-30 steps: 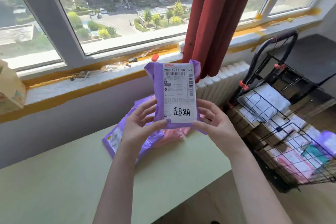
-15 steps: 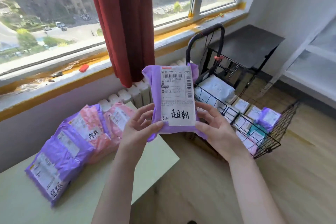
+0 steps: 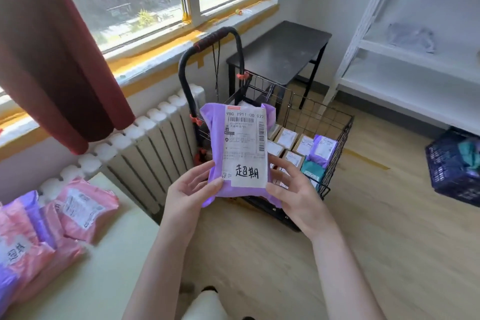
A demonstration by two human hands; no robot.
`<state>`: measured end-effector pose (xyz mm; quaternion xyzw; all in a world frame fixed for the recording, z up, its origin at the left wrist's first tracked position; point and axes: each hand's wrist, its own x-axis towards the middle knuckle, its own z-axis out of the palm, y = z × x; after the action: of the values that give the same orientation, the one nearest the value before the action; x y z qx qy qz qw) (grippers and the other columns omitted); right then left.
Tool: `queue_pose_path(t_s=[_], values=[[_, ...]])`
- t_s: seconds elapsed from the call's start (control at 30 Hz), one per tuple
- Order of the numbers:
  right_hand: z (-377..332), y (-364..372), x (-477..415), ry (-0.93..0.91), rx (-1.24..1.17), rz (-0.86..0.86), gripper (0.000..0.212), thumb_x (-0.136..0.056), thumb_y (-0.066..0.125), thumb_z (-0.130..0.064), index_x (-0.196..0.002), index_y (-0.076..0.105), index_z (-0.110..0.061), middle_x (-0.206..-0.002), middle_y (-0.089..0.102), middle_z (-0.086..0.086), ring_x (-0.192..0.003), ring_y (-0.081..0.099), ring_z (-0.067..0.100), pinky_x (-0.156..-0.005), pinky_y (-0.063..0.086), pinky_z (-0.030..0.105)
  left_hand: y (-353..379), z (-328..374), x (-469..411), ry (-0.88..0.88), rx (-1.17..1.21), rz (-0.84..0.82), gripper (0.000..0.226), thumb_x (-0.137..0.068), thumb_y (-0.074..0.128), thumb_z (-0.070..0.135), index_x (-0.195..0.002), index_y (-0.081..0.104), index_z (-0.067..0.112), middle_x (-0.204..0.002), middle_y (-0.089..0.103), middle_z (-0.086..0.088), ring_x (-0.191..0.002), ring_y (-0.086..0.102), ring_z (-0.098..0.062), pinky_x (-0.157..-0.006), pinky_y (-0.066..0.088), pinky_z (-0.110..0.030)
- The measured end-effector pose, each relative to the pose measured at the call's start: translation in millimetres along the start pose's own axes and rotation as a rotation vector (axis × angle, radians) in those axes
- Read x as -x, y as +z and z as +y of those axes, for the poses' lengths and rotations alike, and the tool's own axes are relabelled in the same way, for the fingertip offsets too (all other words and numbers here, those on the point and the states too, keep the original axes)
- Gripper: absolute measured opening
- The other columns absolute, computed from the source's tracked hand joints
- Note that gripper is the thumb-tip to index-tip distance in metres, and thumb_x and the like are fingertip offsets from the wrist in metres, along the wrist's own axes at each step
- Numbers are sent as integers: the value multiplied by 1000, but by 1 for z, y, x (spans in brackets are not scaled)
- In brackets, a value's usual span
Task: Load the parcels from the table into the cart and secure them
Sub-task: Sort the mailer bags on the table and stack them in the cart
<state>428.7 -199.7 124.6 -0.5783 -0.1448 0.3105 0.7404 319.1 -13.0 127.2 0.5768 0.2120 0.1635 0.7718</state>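
A purple parcel (image 3: 217, 138) with a white shipping label is held upright in front of me, over the near side of the cart. My left hand (image 3: 191, 189) grips its lower left edge and my right hand (image 3: 293, 189) grips its lower right edge. Behind it stands the black wire cart (image 3: 335, 135) with a black handle (image 3: 220, 34); several small boxes and a purple parcel (image 3: 323, 149) lie inside. On the pale green table (image 3: 109, 267) at the lower left lie pink parcels (image 3: 83, 205) and purple ones (image 3: 39, 218).
A white radiator (image 3: 145, 143) runs under the window beside the cart. A dark red curtain (image 3: 52, 47) hangs at the left. A black side table (image 3: 280, 52) stands behind the cart, white shelving (image 3: 415, 60) at the right, and a dark blue crate (image 3: 457, 163) on the wooden floor.
My view has swung right, from the table toward the cart. Both hands have carried the purple parcel away from the table to in front of the cart.
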Motion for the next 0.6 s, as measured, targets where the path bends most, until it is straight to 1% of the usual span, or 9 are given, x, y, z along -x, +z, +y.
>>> queue_pose_path(t_s=[0.1,0.2,0.3,0.33,0.37,0.43,0.5,0.53,0.6], values=[[3,-17,-15,11,3,56,51,-71,75,-13,-119,64,-26,-106,68,4,-95,62,20,-63,50,21,12,-9,-26,-34,-18,-25,63,-55,82,33,-114,68,15,-108,72,-11,-105,66,-30,-102,45,-49],[3,-35,-38,32,19,126,51,-69,77,-18,-117,65,-29,-106,70,3,-97,62,20,-72,51,26,23,-17,-63,-87,-44,-78,63,-57,82,34,-115,68,15,-108,72,-11,-105,67,-30,-101,45,-47],[4,-55,-67,69,9,204,48,-68,75,-13,-110,67,-35,-108,71,5,-107,64,31,-92,51,49,36,-25,-111,-146,-114,-139,58,-55,83,37,-110,71,21,-105,73,-9,-100,68,-26,-95,45,-46],[4,-61,-76,86,-7,236,48,-68,75,-10,-108,66,-36,-109,71,6,-109,63,33,-96,47,55,41,-28,-129,-169,-136,-163,57,-54,84,36,-107,71,21,-103,74,-8,-97,69,-26,-94,46,-47],[5,-68,-86,108,-20,265,49,-67,74,-8,-107,66,-36,-110,70,8,-108,63,33,-96,45,57,47,-30,-146,-196,-157,-193,57,-53,84,36,-106,71,21,-102,74,-8,-96,69,-27,-95,46,-48],[8,-82,-106,147,-36,323,51,-72,74,1,-108,63,-34,-107,70,9,-97,66,32,-91,47,53,58,-36,-180,-253,-203,-250,57,-52,85,36,-106,71,19,-100,74,-7,-97,70,-29,-98,47,-50],[12,-97,-124,168,-42,369,52,-81,66,11,-113,59,-28,-94,73,2,-88,66,28,-84,48,43,69,-45,-211,-307,-238,-284,58,-52,84,38,-105,71,20,-100,75,-6,-100,69,-29,-99,46,-48],[13,-105,-132,182,-44,396,53,-82,62,14,-118,57,-25,-92,74,1,-88,66,26,-83,50,40,75,-50,-225,-332,-249,-293,59,-50,84,40,-105,71,21,-100,75,-6,-102,68,-28,-97,46,-46],[20,-121,-148,210,-41,465,59,-82,61,17,-127,53,-21,-101,71,6,-92,66,24,-83,53,36,91,-61,-249,-378,-264,-322,62,-47,85,45,-103,72,20,-100,75,-6,-103,67,-27,-92,46,-42]])
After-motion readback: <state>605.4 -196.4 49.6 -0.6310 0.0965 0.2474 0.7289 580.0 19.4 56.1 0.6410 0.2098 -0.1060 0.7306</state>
